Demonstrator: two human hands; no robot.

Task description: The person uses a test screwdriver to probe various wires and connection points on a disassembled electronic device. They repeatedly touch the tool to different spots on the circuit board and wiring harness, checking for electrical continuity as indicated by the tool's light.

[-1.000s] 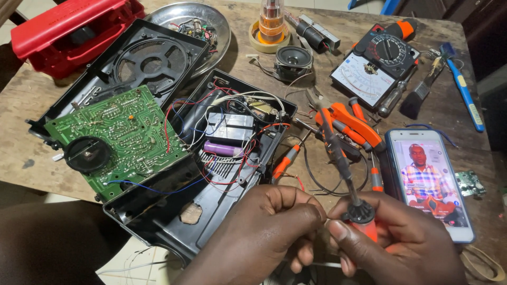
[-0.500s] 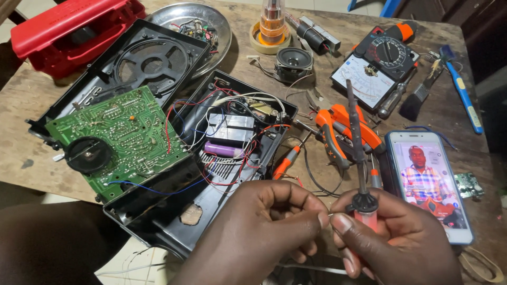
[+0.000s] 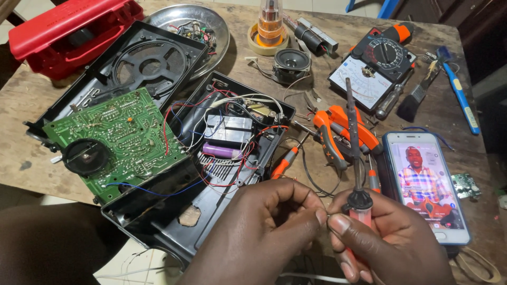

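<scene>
Over a cluttered wooden bench (image 3: 31, 95), a person's right hand (image 3: 385, 237) is wrapped closed around the handle of a soldering iron (image 3: 356, 174), its slim shaft standing nearly upright with the tip over the orange-handled pliers (image 3: 338, 132). The left hand (image 3: 264, 227) is curled, thumb and forefinger pinched together right against the right thumb; whether anything small sits between them cannot be told. Just beyond the hands lies an opened black radio case (image 3: 211, 211) with red, blue and white wires, and a green circuit board (image 3: 116, 140) folded out to its left. A smartphone (image 3: 425, 184) with a lit screen rests just right of the iron, an analogue multimeter (image 3: 372, 68) farther back, a small loose speaker (image 3: 290, 63) near it, and a metal dish (image 3: 185, 21) of parts beside a red case (image 3: 68, 31).
</scene>
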